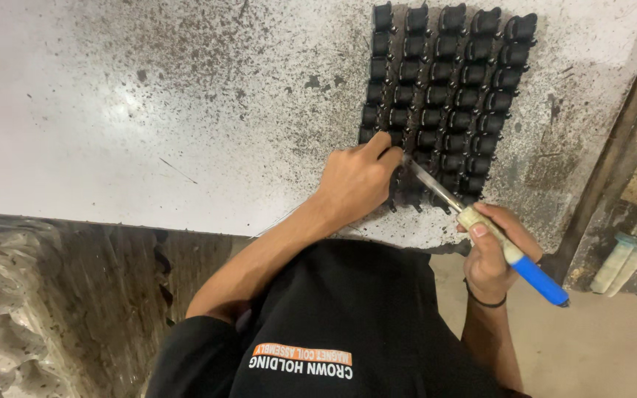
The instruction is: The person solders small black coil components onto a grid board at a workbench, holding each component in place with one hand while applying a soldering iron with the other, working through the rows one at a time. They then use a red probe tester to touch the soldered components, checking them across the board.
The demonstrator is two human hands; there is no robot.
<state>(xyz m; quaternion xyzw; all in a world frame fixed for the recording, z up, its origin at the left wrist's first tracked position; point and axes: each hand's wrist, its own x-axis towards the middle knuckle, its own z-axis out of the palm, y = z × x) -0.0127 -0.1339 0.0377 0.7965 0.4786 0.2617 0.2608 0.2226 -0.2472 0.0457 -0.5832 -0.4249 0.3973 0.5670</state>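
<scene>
Several rows of small black plastic parts (447, 88) lie in a tight grid on the white, soot-speckled worktable (149, 110). My left hand (359, 177) rests on the near left corner of the grid, fingers pinching one black part there. My right hand (492, 250) grips a soldering iron (510, 254) with a beige and blue handle. Its metal tip (422, 173) slants up and left, and reaches the parts right beside my left fingers.
A rusty metal post (621, 140) runs down the table's right edge. White tubes (624, 262) lean on the floor at the far right. A dark worn panel (97, 295) hangs below the table front. My black shirt (333, 332) fills the bottom centre.
</scene>
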